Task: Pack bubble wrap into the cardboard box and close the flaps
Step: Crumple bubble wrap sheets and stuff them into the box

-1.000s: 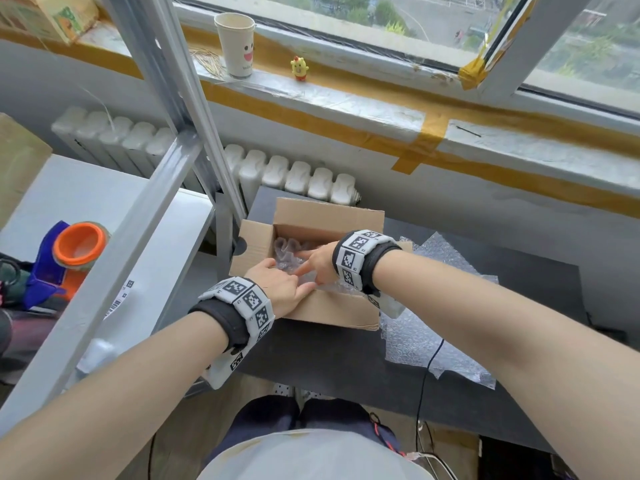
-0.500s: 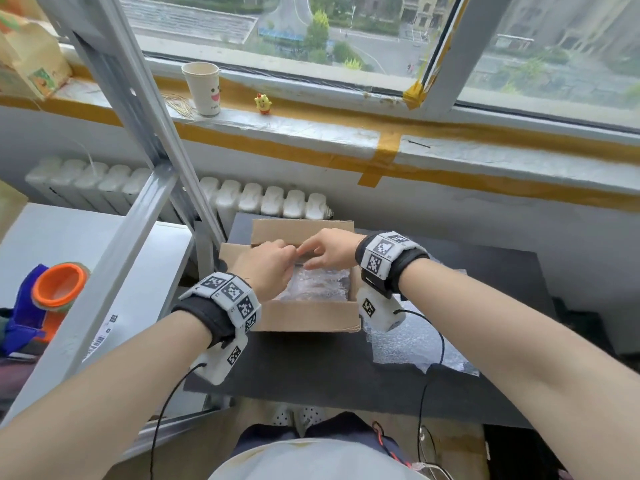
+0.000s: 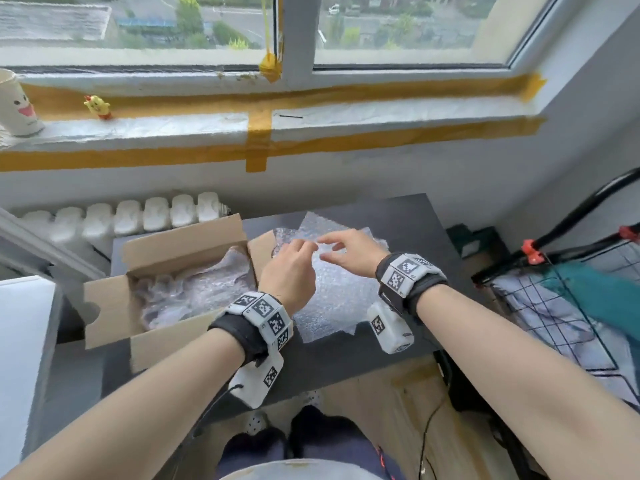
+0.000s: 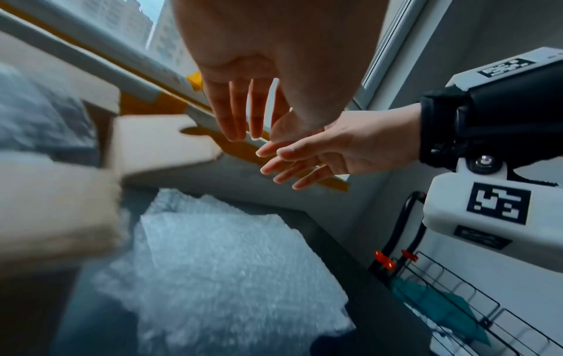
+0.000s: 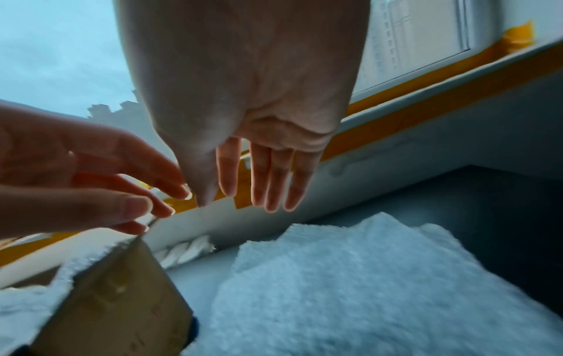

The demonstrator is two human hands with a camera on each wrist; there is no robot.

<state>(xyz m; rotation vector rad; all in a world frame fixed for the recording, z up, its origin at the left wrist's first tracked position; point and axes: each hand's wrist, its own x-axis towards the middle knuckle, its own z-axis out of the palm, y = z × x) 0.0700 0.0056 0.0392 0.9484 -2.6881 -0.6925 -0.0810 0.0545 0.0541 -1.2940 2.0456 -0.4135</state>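
An open cardboard box stands on the dark table with its flaps up and crumpled bubble wrap inside. To its right a stack of flat bubble wrap sheets lies on the table. My left hand and right hand hover side by side over the far part of those sheets. Both have relaxed, nearly straight fingers and hold nothing. The box's right flap stands just left of the hands.
The dark table ends near me and on the right. A black wire basket holding cloth stands to the right. A radiator sits behind the box, a window sill above. A paper cup and yellow figurine are on the sill.
Both hands have left the box and moved right to above the flat bubble wrap sheets. The bubble wrap they were pressing stays in the box. My head has turned right.
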